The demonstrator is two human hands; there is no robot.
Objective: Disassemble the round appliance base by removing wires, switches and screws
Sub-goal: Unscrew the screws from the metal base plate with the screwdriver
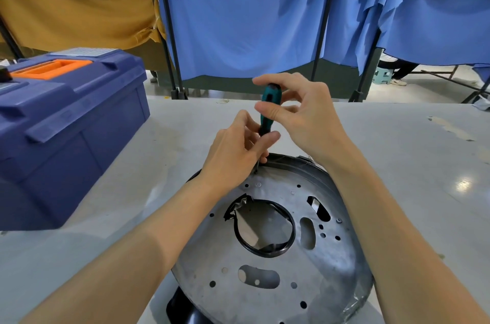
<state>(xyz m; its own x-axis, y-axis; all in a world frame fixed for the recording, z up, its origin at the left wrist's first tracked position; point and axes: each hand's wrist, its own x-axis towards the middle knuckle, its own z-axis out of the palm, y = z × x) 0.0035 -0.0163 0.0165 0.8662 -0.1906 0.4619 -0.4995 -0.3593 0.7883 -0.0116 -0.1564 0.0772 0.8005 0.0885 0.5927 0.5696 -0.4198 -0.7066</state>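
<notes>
The round appliance base [270, 265] lies on the table in front of me, a grey metal disc with several holes and a black ring round its central opening. A screwdriver [269, 104] with a teal and black handle stands upright over the disc's far rim, its tip on a screw there. My right hand [299, 114] pinches the handle with thumb and fingers. My left hand [238, 151] pinches the screwdriver's lower end and shaft just above the disc. One more screw [338, 220] sits near the right edge of the disc.
A blue toolbox [66, 132] with an orange handle stands at the left on the grey table [411, 164]. Blue and mustard curtains on black poles hang behind the table. A black plastic part [183, 307] pokes out under the disc's near edge.
</notes>
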